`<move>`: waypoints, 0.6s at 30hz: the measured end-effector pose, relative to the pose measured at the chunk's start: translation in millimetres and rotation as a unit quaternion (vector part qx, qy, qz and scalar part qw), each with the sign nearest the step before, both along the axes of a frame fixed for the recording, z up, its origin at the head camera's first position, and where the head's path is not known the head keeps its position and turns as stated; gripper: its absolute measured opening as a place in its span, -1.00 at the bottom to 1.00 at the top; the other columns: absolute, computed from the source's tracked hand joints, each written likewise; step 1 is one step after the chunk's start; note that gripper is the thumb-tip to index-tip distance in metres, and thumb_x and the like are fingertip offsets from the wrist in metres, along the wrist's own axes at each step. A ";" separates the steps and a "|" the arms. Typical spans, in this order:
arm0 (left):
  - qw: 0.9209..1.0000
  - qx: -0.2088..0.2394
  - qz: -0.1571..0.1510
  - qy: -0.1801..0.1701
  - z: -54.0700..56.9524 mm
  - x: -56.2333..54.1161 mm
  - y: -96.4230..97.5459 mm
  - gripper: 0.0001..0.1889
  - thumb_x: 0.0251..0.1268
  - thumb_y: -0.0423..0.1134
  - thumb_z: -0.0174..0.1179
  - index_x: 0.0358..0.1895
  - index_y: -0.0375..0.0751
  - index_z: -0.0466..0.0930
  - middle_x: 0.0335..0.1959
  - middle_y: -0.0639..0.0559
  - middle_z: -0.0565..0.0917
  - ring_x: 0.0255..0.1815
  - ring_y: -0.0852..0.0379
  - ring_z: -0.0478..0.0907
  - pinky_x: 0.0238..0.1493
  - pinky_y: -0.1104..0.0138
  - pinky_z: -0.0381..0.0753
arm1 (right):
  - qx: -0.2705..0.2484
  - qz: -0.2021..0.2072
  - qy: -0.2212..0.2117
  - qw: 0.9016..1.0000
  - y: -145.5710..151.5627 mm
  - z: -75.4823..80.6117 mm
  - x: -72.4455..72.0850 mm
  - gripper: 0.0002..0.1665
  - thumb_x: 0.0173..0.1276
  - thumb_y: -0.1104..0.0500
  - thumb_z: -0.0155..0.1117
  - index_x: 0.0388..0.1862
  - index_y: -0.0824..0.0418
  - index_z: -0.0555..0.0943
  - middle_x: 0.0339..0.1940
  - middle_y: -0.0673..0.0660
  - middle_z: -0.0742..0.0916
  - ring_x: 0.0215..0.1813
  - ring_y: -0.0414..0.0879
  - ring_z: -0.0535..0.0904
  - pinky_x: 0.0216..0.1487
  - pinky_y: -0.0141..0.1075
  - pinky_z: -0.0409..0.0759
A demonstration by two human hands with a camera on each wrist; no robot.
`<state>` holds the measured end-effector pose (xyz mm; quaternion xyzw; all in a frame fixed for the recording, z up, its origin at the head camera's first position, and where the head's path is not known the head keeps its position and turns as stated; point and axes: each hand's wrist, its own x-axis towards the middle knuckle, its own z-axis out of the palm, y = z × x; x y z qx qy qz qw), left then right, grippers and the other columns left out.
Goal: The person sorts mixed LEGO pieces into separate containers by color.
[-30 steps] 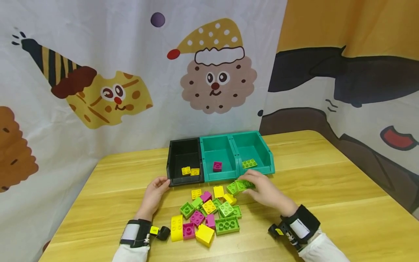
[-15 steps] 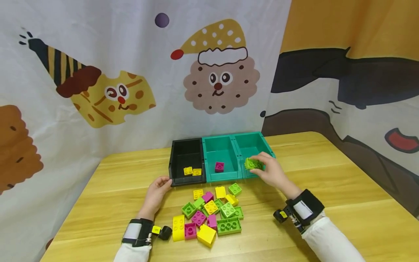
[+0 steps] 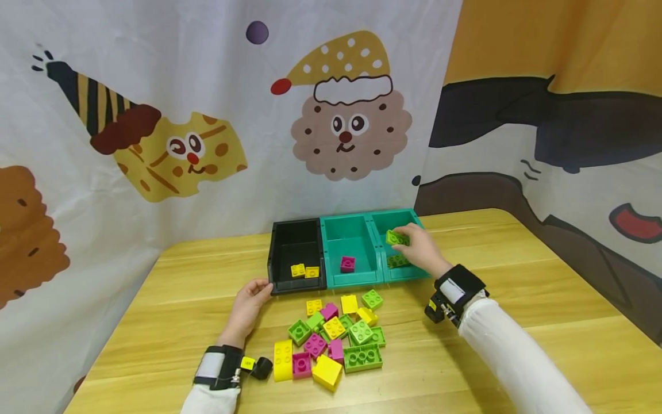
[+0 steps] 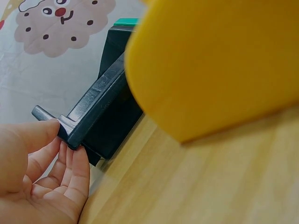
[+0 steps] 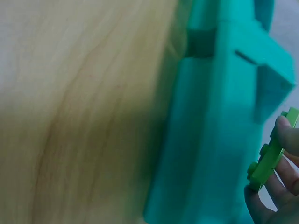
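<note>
Head view: 3 bins abreast nr far edge of bench [image 3: 191, 287]. Black bin [image 3: 296, 238] at L end, middle teal bin [image 3: 343, 229] & right teal bin [image 3: 390, 218] beside it. R hand [image 3: 421, 250] pinches a long green brick [image 3: 396, 237] over right teal bin, thumb vs. fingers; R wrist view agrees. Exact ht above bin floor: can't tell. Another green brick [image 3: 397, 261] lies below, nr bin's front. L hand [image 4: 51, 172] pinches black bin's near-L corner, thumb on top of lip, fingertips beneath.

Also: 2 yellow bricks [image 3: 297, 270] in black bin, 1 magenta brick [image 3: 347, 264] in middle teal. Loose mixed bricks [image 3: 334, 328] heaped betw. bins & near edge of bench, some overlapping.

Risks (my judgement): if pinch slackens early, green brick could drop on the one below & sit tilted, or bounce over low front lip. Big tug by L hand could skew black bin, slide its contents. R sleeve [image 3: 509, 339] swung low & L could scatter the heap; worst case, bricks off near edge.
</note>
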<state>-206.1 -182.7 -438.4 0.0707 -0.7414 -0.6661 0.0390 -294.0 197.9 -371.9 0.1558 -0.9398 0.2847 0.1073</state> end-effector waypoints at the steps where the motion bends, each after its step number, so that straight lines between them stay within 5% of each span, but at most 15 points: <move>1: 1.000 -0.002 0.000 0.000 0.3 0.3 -0.1 -0.75 0.36 -0.34 0.10 -0.02 -0.48 0.44 -0.28 0.06 0.52 -0.27 0.27 0.44 -0.17 0.52 0.51 | 0.003 -0.004 -0.006 1.000 -1.4 -3.2 -3.6 -0.51 0.27 0.24 0.30 0.16 0.38 0.50 0.04 0.35 0.58 0.08 0.24 0.50 0.10 0.06 0.48; 9: 1.000 -0.010 0.003 -0.008 -2.8 0.2 0.2 -0.75 0.37 -0.32 0.09 -0.02 -0.44 0.45 -0.25 0.03 0.53 -0.25 0.24 0.44 -0.17 0.51 0.52 | 0.026 -0.044 -0.053 0.997 -12.1 -27.3 -22.3 -0.51 0.30 0.28 0.25 0.19 0.38 0.48 0.15 0.38 0.55 0.22 0.27 0.42 0.22 0.07 0.41; 18: 1.000 -0.005 0.002 0.001 -4.6 -2.2 -0.4 -0.76 0.36 -0.34 0.10 -0.04 -0.46 0.46 -0.28 0.05 0.53 -0.27 0.24 0.45 -0.18 0.51 0.52 | 0.057 -0.042 -0.052 0.996 -16.9 -34.0 -28.5 -0.53 0.28 0.29 0.26 0.17 0.38 0.51 0.14 0.37 0.58 0.21 0.26 0.45 0.22 0.05 0.42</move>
